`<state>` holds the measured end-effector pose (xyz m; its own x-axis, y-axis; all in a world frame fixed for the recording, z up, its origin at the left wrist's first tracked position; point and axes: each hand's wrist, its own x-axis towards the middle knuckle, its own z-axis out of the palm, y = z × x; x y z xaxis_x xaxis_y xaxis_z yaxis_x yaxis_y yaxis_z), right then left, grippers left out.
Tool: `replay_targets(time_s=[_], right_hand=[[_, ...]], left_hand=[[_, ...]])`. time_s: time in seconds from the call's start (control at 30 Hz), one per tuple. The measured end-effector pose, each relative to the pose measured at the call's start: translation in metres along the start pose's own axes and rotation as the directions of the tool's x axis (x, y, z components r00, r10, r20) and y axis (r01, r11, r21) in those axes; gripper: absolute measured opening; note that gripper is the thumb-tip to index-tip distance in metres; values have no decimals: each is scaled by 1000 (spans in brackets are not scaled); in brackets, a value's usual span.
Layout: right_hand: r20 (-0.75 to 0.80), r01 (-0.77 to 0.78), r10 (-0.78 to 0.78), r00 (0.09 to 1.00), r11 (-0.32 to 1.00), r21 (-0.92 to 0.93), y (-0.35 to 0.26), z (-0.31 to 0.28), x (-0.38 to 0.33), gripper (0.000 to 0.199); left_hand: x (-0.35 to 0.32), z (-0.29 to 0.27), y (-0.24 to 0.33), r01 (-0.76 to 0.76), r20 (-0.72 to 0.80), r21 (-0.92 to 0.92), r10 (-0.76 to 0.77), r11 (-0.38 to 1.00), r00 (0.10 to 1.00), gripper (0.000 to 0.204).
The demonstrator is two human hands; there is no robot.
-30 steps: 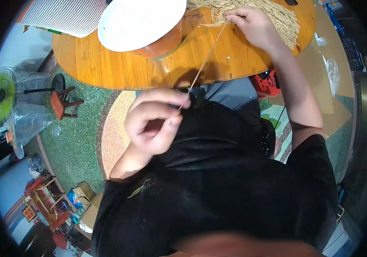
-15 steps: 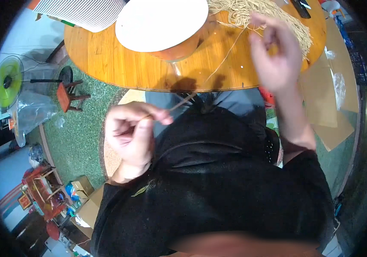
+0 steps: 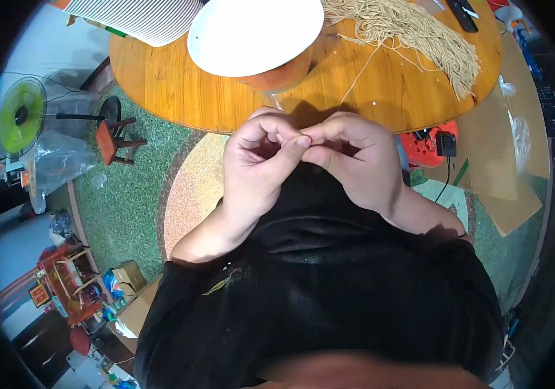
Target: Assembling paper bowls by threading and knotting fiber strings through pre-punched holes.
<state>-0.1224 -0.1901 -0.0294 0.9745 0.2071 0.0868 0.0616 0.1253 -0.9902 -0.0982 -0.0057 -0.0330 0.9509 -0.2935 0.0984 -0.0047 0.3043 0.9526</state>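
Note:
In front of my chest, just off the near edge of the table, my left hand (image 3: 258, 162) and my right hand (image 3: 365, 162) meet at the fingertips. Both are closed in a pinch on a thin tan cord, and only a speck of it shows between the thumbs and forefingers. From behind my right hand the cord (image 3: 358, 78) runs up over the tabletop to a loose heap of the same tan cord (image 3: 413, 32). Whether it is knotted or looped at the fingertips is hidden.
The wooden table (image 3: 154, 84) carries a white oval-topped container (image 3: 258, 35), a ribbed white stack (image 3: 141, 19) and a black object (image 3: 464, 16). Below stand a red stool (image 3: 446, 146) and flattened cardboard (image 3: 491, 149). Leftward are a small wooden stool (image 3: 106, 142) and a green fan (image 3: 21, 117).
My right hand has come down from beside the cord heap to my left hand, which has moved right and up. The cord stretched between them has slackened, and their fingertips now touch.

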Motion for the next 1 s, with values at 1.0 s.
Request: replay_targets(time_s=[1.0], right_hand=[[-382, 419, -461, 801, 887, -193, 29, -5, 70, 8]], left_hand=[[95, -7, 70, -255, 294, 806, 13, 534, 956, 23]])
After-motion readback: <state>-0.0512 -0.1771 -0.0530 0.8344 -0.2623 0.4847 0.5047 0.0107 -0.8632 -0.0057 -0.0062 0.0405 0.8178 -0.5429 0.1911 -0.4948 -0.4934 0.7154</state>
